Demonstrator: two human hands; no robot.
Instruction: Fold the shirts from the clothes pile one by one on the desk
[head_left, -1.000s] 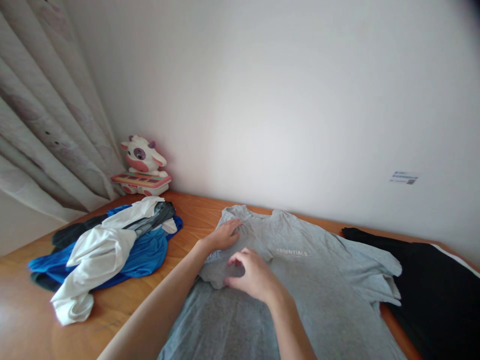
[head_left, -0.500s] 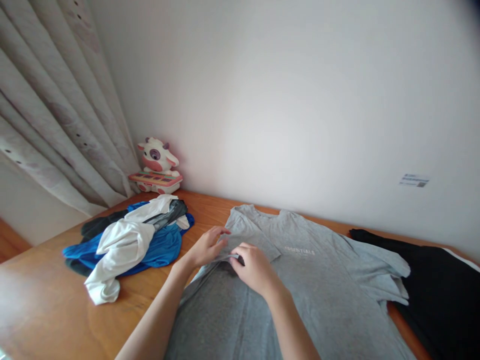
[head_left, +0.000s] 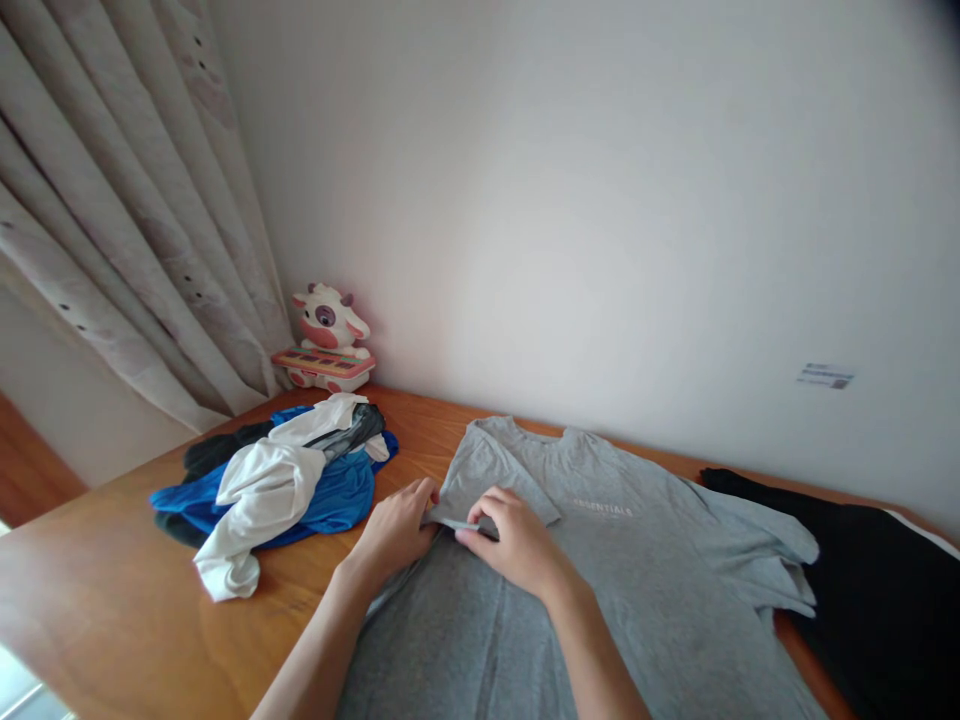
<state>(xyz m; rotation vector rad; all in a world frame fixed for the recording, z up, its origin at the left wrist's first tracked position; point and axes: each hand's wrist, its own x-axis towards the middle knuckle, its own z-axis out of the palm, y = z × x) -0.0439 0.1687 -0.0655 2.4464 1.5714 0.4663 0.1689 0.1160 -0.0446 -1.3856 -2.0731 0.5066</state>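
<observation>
A grey T-shirt with small white lettering on its chest lies spread on the wooden table, collar toward the wall. Its left-hand sleeve is folded inward over the chest, while the other sleeve points out to the right. My left hand is closed on the outer end of that folded sleeve's edge. A short way to the right, my right hand pinches the same edge between thumb and fingers. Between the two hands the hem is held slightly raised.
Left on the wooden table lies a loose heap of white, blue and dark clothes. Behind it a cow-shaped toy keyboard stands by the curtain. Black clothing lies at the right, partly under the shirt. A wall runs along the back.
My left hand has gone from spread fingers to gripping the sleeve edge, moving slightly down. My right hand stays on the edge, which is now straighter. The view has shifted a little.
</observation>
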